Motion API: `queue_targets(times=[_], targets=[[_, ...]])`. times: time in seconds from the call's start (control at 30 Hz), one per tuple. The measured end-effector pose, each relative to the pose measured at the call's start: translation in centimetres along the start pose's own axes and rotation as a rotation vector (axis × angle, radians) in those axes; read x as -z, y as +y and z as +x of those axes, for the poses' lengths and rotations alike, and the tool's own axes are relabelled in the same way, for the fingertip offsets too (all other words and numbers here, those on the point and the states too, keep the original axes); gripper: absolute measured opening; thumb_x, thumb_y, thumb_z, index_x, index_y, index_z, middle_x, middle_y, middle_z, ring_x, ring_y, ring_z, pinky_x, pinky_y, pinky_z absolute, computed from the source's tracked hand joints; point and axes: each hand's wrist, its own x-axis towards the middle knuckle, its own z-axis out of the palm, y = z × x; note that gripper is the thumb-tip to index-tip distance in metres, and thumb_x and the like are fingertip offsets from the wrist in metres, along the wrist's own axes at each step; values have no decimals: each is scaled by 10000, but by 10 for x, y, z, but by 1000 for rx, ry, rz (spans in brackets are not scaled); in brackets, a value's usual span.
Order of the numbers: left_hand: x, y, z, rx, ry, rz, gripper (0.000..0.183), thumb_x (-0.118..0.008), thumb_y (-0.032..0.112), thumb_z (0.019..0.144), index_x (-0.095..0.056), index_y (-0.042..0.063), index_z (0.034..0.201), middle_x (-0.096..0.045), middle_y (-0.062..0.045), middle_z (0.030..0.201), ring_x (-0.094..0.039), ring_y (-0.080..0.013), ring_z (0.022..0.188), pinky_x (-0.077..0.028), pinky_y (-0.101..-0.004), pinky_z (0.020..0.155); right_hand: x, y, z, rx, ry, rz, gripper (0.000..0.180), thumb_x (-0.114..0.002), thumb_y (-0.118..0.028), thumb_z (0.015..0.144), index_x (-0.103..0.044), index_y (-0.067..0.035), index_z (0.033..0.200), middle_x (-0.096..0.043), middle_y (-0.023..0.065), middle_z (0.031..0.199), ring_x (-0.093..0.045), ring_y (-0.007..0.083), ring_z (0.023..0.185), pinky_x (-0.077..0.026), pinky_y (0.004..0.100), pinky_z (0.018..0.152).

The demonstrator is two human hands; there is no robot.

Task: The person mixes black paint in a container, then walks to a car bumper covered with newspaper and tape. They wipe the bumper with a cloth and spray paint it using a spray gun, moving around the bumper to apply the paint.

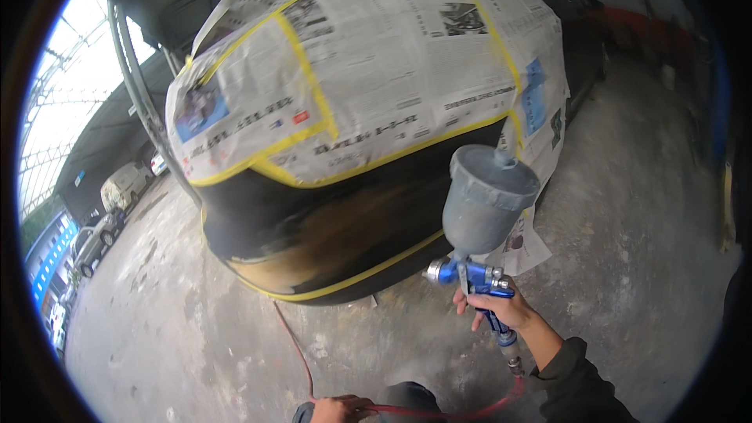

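My right hand (508, 305) is wrapped around the handle of a blue spray gun (479, 276) with a grey gravity-feed cup (490, 200) on top. The gun's nozzle points left, beside the car bumper (352, 223). Dark coating and a tan patch show on the bumper, bordered by yellow masking tape (376, 273). Newspaper masking sheets (388, 70) cover the bodywork above. A red air hose (482, 410) runs from the gun's base to my left hand (341, 409), which grips it at the bottom edge.
The hose's thinner-looking stretch (296, 343) lies across the concrete floor (176, 329) towards the bumper. A metal post (141, 94) stands to the left. Farther back are a parked van (124, 185) and cars. A loose newspaper flap (529, 249) hangs low behind the gun.
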Motion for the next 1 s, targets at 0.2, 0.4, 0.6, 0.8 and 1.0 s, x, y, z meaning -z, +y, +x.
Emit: queue_targets(times=[0.2,0.4,0.6,0.8,1.0], targets=[[75,-117,-52,-125,121,33,219,-749,303,818,-739,121,939,-690,-72,790,-669,-274,683,-514,-357,585,-113,9,8,73,358,-99,196,-613,-110,897,-644,-18,1068,-674,94,972,-668,167,820,-566,292,500],[167,-246,-76,-218,279,-58,202,-762,252,796,-723,100,923,-684,-57,785,-668,-264,665,-499,-342,552,-251,27,22,261,638,-231,212,-592,-154,916,-644,-4,1057,-670,93,980,-649,157,817,-531,280,455],[264,-383,-127,-155,298,-133,238,-806,211,731,-724,58,894,-691,-80,768,-665,-267,627,-501,-324,552,-410,133,41,170,823,-58,226,-580,-103,925,-619,-3,1124,-665,123,1026,-664,193,850,-580,309,475],[309,-472,-167,-92,88,-123,243,-821,221,714,-734,52,866,-692,-94,736,-683,-260,628,-517,-320,562,-531,214,106,20,367,150,211,-617,-101,914,-630,7,1095,-671,126,997,-667,178,845,-571,286,518],[318,-500,-152,-179,39,14,239,-796,300,750,-731,97,858,-686,-38,730,-659,-249,597,-487,-335,525,-541,232,117,44,606,-51,134,-640,-95,908,-663,-5,1004,-678,76,888,-621,99,679,-501,238,469]])
